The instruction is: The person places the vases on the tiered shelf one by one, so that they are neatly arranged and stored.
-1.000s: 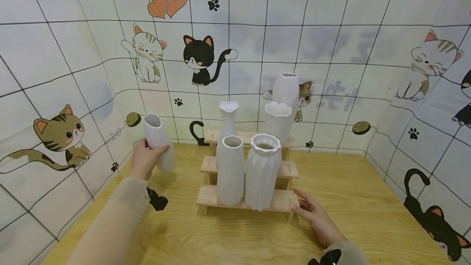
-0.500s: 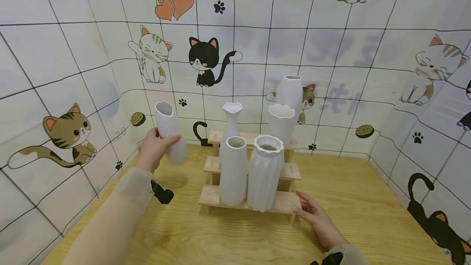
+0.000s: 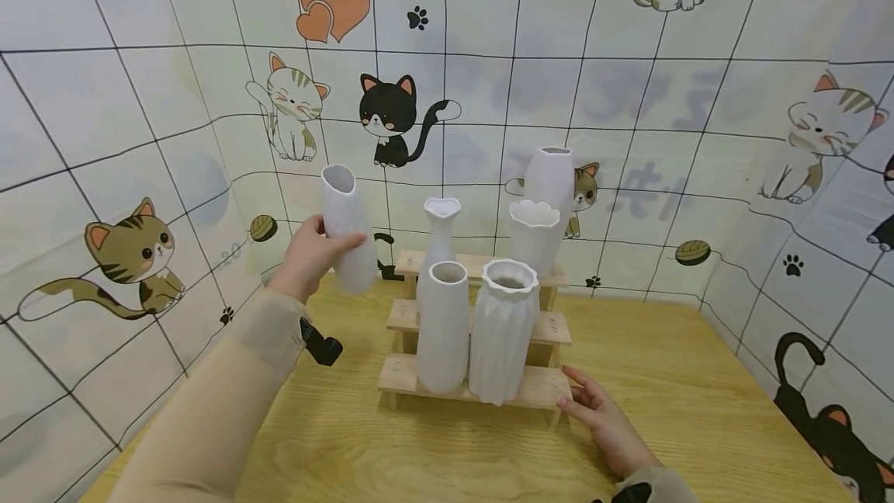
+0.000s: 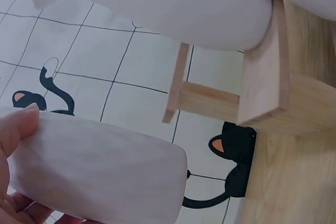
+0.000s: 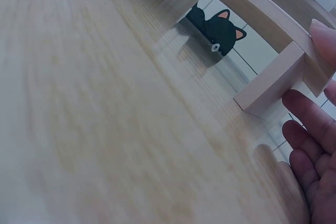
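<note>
My left hand (image 3: 312,254) grips a white vase (image 3: 352,243) with a slanted mouth and holds it in the air, tilted, left of a three-step wooden stand (image 3: 403,377). In the left wrist view, the thumb lies along the side of that vase (image 4: 115,166) and the fingers curl beneath. At the stand's lower right corner, my right hand (image 3: 606,421) holds the end of the bottom step between thumb and fingers. The right wrist view shows a fingertip against the stand's leg (image 5: 273,80). On the bottom step are a smooth white vase (image 3: 443,332) and a fluted white vase (image 3: 499,340).
Higher on the stand are a slender flared vase (image 3: 440,235), a scalloped-rim vase (image 3: 534,231) and a tall vase (image 3: 549,177). The stand rests on a wood-grain table (image 3: 649,371). Cat-patterned tile sheeting (image 3: 475,91) encloses the back and sides.
My left hand has raised the slant-mouthed vase and carried it right, towards the stand. My right hand has stayed at the bottom step. The head view has shifted slightly.
</note>
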A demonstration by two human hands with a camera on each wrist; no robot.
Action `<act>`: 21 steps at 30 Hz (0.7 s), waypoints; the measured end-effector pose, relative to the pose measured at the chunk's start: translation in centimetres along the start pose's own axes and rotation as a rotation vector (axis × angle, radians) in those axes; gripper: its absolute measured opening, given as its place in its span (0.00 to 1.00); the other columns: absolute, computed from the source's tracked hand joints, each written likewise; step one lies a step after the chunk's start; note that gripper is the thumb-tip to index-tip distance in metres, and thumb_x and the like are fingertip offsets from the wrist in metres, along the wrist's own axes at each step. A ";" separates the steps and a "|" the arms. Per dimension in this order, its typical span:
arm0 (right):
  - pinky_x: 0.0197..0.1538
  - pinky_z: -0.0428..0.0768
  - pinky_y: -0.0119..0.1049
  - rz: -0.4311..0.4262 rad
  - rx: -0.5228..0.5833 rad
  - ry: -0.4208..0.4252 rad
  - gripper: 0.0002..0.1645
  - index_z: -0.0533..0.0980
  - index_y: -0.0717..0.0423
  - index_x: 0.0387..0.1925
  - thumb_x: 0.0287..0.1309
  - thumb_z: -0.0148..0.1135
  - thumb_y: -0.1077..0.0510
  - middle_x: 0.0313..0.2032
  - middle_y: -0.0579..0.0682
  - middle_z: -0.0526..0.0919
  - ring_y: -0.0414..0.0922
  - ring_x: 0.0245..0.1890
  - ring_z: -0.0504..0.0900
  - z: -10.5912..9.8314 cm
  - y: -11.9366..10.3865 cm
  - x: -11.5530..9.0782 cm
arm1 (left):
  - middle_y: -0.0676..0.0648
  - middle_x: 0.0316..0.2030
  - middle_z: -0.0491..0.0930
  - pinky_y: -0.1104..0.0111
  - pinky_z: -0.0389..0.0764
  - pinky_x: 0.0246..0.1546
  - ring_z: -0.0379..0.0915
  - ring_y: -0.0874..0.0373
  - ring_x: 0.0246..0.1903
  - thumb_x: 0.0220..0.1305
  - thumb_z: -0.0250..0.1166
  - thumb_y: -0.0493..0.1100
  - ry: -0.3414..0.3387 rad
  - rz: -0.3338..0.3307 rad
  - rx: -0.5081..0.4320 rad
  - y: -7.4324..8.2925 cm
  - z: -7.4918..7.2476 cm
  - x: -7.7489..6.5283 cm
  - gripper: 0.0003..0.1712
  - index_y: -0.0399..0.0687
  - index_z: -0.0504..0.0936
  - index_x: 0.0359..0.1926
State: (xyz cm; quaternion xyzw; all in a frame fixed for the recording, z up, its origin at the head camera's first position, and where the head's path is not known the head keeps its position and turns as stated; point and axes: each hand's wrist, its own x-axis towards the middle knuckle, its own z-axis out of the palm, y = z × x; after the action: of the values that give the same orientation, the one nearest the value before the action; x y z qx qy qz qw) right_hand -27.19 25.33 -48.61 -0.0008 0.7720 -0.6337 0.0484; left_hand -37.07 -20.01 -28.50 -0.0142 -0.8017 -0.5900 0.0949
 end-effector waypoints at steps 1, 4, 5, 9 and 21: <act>0.64 0.55 0.61 -0.001 -0.001 0.001 0.40 0.56 0.53 0.72 0.63 0.62 0.54 0.58 0.60 0.70 0.48 0.55 0.69 0.0 0.0 0.0 | 0.41 0.63 0.65 0.45 0.66 0.59 0.64 0.43 0.61 0.52 0.74 0.54 0.001 -0.001 -0.002 0.3 0.2 0.1 0.50 0.41 0.58 0.68; 0.63 0.55 0.60 0.001 -0.003 0.003 0.40 0.56 0.53 0.72 0.63 0.62 0.54 0.58 0.60 0.71 0.48 0.54 0.69 0.1 -0.1 0.0 | 0.41 0.63 0.65 0.45 0.67 0.58 0.64 0.43 0.60 0.52 0.74 0.53 -0.012 0.003 -0.012 1.2 0.6 0.3 0.50 0.41 0.58 0.68; 0.63 0.55 0.60 0.002 -0.004 0.005 0.40 0.57 0.53 0.72 0.63 0.62 0.54 0.58 0.60 0.71 0.48 0.54 0.69 0.1 -0.1 -0.1 | 0.41 0.63 0.66 0.46 0.67 0.58 0.65 0.44 0.60 0.52 0.74 0.53 -0.017 0.005 -0.021 1.5 0.7 0.3 0.49 0.40 0.59 0.68; 0.63 0.56 0.59 0.000 -0.004 0.014 0.40 0.57 0.54 0.71 0.62 0.62 0.54 0.57 0.61 0.71 0.48 0.54 0.69 0.1 -0.2 -0.1 | 0.41 0.63 0.65 0.48 0.67 0.59 0.65 0.44 0.60 0.53 0.74 0.52 -0.038 0.008 -0.039 2.4 1.3 0.5 0.49 0.40 0.58 0.68; 0.63 0.57 0.57 -0.009 -0.003 0.017 0.39 0.58 0.54 0.71 0.62 0.62 0.54 0.58 0.60 0.71 0.48 0.55 0.69 0.1 -0.2 -0.1 | 0.43 0.61 0.67 0.47 0.68 0.58 0.66 0.45 0.59 0.54 0.74 0.50 -0.039 0.011 -0.041 4.0 3.2 1.1 0.45 0.43 0.61 0.67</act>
State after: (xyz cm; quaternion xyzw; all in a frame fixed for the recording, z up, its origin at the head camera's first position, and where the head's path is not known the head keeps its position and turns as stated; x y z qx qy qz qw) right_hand -27.10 25.18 -48.47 0.0009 0.7735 -0.6326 0.0388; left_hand -38.07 -15.84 -25.41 -0.0321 -0.7911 -0.6053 0.0823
